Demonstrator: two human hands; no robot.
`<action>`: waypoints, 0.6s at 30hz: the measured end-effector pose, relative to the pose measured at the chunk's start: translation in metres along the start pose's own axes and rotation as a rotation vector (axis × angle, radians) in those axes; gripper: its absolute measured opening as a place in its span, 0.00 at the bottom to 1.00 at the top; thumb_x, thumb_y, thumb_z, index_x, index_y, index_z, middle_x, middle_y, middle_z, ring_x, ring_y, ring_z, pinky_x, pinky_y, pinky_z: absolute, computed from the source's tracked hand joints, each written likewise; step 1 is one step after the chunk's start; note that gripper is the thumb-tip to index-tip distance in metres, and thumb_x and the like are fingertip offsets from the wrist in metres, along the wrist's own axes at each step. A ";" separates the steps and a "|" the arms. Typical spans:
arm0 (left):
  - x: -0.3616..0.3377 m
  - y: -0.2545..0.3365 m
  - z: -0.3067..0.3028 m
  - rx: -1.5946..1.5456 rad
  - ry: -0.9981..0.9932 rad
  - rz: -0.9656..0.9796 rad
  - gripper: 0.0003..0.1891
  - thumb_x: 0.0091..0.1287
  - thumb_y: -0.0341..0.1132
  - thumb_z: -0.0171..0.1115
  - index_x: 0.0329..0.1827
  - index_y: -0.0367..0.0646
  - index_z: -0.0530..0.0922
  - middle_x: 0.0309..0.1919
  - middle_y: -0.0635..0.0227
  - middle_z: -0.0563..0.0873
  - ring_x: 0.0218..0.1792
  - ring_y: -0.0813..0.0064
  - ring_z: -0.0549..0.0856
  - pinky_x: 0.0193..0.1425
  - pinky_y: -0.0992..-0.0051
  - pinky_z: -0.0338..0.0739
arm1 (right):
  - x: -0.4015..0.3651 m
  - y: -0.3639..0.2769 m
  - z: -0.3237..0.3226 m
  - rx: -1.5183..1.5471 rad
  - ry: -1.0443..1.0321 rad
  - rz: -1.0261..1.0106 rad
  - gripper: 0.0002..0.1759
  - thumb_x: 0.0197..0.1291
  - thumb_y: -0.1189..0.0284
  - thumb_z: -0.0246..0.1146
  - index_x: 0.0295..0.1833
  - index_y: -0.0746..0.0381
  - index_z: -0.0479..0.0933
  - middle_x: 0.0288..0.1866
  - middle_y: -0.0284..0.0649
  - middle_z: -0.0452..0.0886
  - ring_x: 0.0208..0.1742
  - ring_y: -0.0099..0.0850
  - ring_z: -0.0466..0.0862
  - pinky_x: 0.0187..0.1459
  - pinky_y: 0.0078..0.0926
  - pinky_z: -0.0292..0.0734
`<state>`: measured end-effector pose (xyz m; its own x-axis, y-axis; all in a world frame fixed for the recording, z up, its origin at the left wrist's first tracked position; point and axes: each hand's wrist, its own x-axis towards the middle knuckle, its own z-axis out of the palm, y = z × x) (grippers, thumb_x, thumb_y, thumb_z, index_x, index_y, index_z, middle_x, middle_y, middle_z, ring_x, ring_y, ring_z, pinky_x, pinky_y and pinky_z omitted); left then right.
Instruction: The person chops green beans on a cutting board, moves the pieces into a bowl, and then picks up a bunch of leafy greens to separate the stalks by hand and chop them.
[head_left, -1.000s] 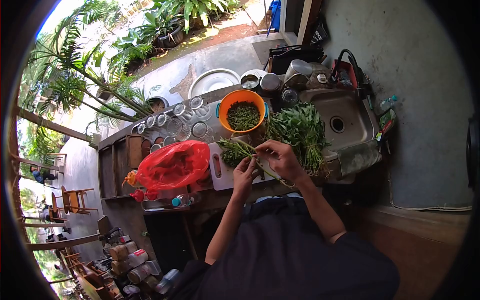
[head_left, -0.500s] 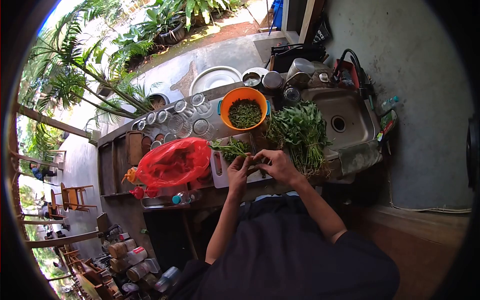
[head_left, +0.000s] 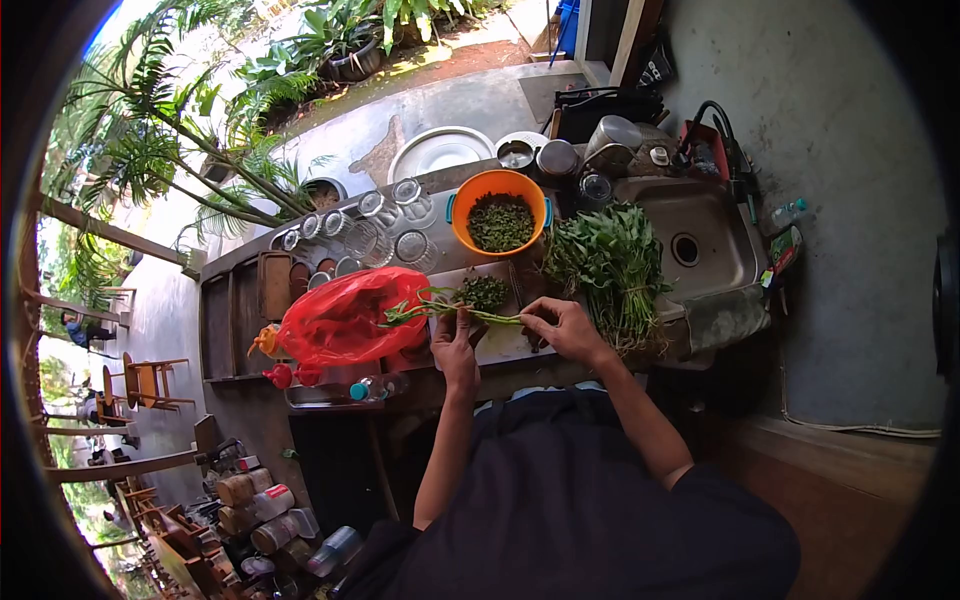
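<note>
Holding the green stem (head_left: 497, 318) by the red bag (head_left: 345, 318), your left hand (head_left: 456, 354) and right hand (head_left: 567, 331) pinch, fingers nearly closed, to steady it.

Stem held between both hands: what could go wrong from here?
The stem reaches with its leafy end over the red bag, so leaves might snag or drop there. The bottle lies on its side left of the left forearm; a sideways swing could knock it.

Grey wall (head_left: 820, 110), wooden chairs (head_left: 150, 382), sunlit greenery (head_left: 150, 110).
</note>
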<state>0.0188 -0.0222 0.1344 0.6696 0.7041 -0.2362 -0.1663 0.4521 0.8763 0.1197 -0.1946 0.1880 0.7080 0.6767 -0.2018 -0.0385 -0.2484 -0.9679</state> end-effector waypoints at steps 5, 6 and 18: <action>0.000 0.006 -0.007 -0.021 0.043 0.009 0.13 0.76 0.37 0.60 0.60 0.46 0.80 0.55 0.71 0.86 0.48 0.80 0.86 0.45 0.76 0.84 | 0.002 0.003 0.001 0.160 -0.029 0.017 0.11 0.70 0.68 0.64 0.47 0.66 0.81 0.34 0.36 0.87 0.33 0.18 0.84 0.34 0.21 0.80; 0.000 0.009 -0.008 -0.019 0.047 -0.015 0.13 0.76 0.37 0.59 0.59 0.46 0.80 0.57 0.71 0.85 0.48 0.81 0.86 0.44 0.76 0.84 | 0.003 0.004 0.000 0.159 -0.034 0.016 0.11 0.70 0.68 0.64 0.47 0.66 0.81 0.34 0.36 0.87 0.33 0.18 0.84 0.34 0.21 0.80; -0.005 0.013 -0.007 -0.006 0.108 0.060 0.07 0.76 0.38 0.60 0.51 0.48 0.80 0.56 0.68 0.86 0.47 0.81 0.87 0.41 0.80 0.82 | 0.014 -0.013 0.010 0.064 -0.164 -0.055 0.12 0.69 0.67 0.65 0.49 0.65 0.81 0.33 0.36 0.85 0.29 0.18 0.81 0.32 0.22 0.77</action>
<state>0.0080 -0.0160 0.1435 0.5762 0.7851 -0.2273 -0.2083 0.4100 0.8880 0.1237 -0.1749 0.1964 0.5857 0.7934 -0.1655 -0.0517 -0.1672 -0.9846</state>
